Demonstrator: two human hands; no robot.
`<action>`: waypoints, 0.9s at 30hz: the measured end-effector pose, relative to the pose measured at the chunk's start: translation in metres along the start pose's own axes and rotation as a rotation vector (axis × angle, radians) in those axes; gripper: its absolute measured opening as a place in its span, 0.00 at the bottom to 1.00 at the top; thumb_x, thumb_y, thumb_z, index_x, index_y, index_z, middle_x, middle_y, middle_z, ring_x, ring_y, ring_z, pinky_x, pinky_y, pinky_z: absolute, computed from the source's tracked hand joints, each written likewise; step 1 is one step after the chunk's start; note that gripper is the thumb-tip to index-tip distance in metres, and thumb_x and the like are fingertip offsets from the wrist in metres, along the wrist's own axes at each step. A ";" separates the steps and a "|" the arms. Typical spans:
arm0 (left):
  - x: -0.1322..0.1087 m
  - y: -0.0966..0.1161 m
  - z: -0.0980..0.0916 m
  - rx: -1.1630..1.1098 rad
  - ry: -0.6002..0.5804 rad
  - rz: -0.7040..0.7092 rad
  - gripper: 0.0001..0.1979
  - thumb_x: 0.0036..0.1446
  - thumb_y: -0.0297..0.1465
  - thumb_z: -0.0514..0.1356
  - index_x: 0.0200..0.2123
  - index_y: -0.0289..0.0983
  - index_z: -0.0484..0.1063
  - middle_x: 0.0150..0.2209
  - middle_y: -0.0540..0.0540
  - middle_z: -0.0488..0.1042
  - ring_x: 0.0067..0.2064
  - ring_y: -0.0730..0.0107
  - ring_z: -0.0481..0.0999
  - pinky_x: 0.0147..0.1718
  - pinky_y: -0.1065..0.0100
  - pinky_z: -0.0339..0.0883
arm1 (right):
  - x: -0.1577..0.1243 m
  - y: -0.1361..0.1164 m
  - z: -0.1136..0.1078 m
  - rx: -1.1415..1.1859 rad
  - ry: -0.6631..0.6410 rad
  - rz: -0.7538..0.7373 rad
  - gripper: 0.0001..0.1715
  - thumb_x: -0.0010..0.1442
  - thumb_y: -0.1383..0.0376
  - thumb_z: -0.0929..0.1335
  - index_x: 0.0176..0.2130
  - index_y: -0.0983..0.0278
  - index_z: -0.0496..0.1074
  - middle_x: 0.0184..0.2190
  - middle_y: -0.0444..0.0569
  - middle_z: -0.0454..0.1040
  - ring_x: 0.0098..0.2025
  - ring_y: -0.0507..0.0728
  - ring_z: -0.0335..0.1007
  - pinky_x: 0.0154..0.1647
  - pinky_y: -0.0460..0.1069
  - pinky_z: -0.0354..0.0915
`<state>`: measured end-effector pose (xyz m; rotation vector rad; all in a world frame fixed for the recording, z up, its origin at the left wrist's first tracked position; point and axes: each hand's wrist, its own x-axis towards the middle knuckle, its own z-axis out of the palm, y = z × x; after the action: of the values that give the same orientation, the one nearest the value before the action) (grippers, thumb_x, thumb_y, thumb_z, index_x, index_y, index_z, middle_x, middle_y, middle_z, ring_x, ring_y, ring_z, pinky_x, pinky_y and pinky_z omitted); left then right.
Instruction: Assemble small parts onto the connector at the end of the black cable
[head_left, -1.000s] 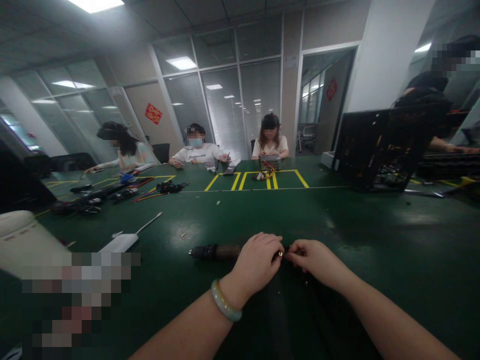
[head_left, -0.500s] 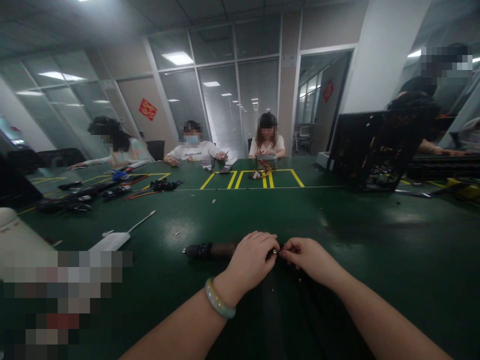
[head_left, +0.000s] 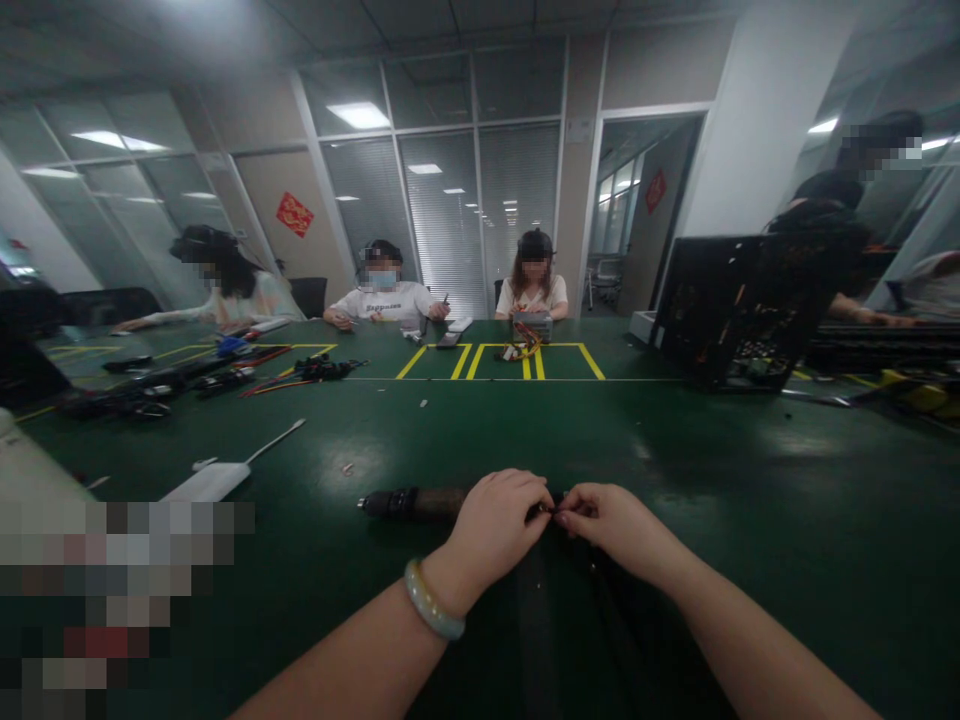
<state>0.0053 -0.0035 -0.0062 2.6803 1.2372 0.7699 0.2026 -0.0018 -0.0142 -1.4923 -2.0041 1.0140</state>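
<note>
A dark cylindrical tool lies on the green table, pointing left. My left hand, with a pale green bangle on the wrist, is closed around the tool's right end. My right hand is pinched at the same spot, its fingertips meeting those of the left hand on a tiny part that I cannot make out. A dark flat object lies under and in front of my hands, between my forearms.
A white device with a cord lies to the left. Cables and tools are strewn at far left. A black open computer case stands at right. Three people sit across the table; another person stands at far right.
Both hands stay on the tool's right end with their fingertips together. The small shiny part seen between them earlier is now hidden. The view has shifted slightly.
</note>
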 end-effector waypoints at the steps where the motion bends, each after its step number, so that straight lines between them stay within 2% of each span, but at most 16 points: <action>1: 0.000 0.000 0.000 0.002 -0.003 0.000 0.04 0.56 0.28 0.60 0.37 0.40 0.73 0.45 0.48 0.75 0.49 0.63 0.71 0.52 0.58 0.63 | 0.001 0.000 0.001 -0.008 0.007 -0.004 0.10 0.59 0.60 0.66 0.34 0.62 0.75 0.27 0.44 0.77 0.29 0.53 0.70 0.28 0.44 0.59; 10: 0.001 0.001 0.002 0.013 0.007 -0.030 0.05 0.56 0.30 0.61 0.38 0.40 0.71 0.39 0.49 0.75 0.44 0.63 0.73 0.47 0.60 0.64 | 0.003 0.004 0.007 -0.021 0.069 -0.009 0.09 0.60 0.61 0.65 0.34 0.64 0.72 0.27 0.44 0.75 0.28 0.52 0.69 0.27 0.43 0.58; 13: 0.000 0.002 0.000 0.010 0.030 -0.047 0.07 0.55 0.31 0.62 0.38 0.39 0.70 0.40 0.48 0.75 0.44 0.62 0.72 0.48 0.58 0.64 | 0.004 0.006 0.006 0.019 0.060 -0.003 0.09 0.59 0.61 0.66 0.33 0.64 0.72 0.27 0.44 0.75 0.28 0.52 0.69 0.27 0.43 0.59; 19: -0.001 0.002 -0.001 -0.006 0.009 0.008 0.04 0.56 0.26 0.60 0.35 0.39 0.70 0.44 0.50 0.75 0.48 0.64 0.71 0.52 0.58 0.61 | 0.004 0.007 0.006 0.053 0.057 0.002 0.09 0.58 0.61 0.67 0.33 0.64 0.73 0.25 0.44 0.74 0.26 0.51 0.69 0.27 0.43 0.60; 27: -0.001 0.002 0.001 -0.029 0.055 -0.021 0.07 0.54 0.27 0.61 0.38 0.38 0.70 0.46 0.46 0.74 0.49 0.61 0.71 0.52 0.56 0.62 | 0.007 0.013 0.006 0.191 0.008 0.013 0.11 0.59 0.59 0.67 0.33 0.65 0.71 0.24 0.43 0.72 0.24 0.50 0.66 0.23 0.42 0.59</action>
<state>0.0067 -0.0059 -0.0073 2.6358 1.2541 0.8580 0.2038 0.0052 -0.0282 -1.4070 -1.8374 1.1674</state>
